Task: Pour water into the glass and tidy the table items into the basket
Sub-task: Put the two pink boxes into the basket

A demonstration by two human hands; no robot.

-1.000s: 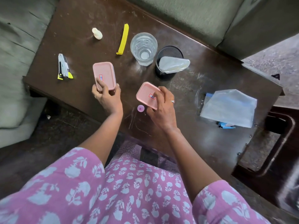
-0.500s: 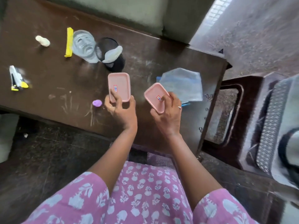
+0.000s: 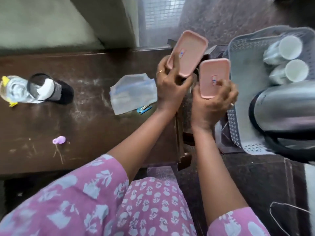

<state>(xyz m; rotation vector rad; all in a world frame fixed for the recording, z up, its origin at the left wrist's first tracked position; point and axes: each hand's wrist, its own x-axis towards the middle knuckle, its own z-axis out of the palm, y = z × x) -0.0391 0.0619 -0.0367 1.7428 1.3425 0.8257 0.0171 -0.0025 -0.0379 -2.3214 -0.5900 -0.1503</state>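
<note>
Pink box in your left hand: smooth matt plastic, small paper sticker. Second pink box in your right hand: same matt plastic. Table, left half of frame: dark wood, dull sheen, scuffed and scratched. Basket, right: grey perforated plastic. Jug, right edge: brushed metal, soft shine. Pouch, centre: clear glossy plastic film. Glass, far left: clear, shiny. Your sleeves, bottom: printed matt cloth.

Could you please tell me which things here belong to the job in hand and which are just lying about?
In hand: far pink box in the left hand, near pink box in the right hand, basket, glass, steel kettle.

Lying about for now: plastic pouch, blue clip, purple cap, black mesh cup, two white cups.
</note>
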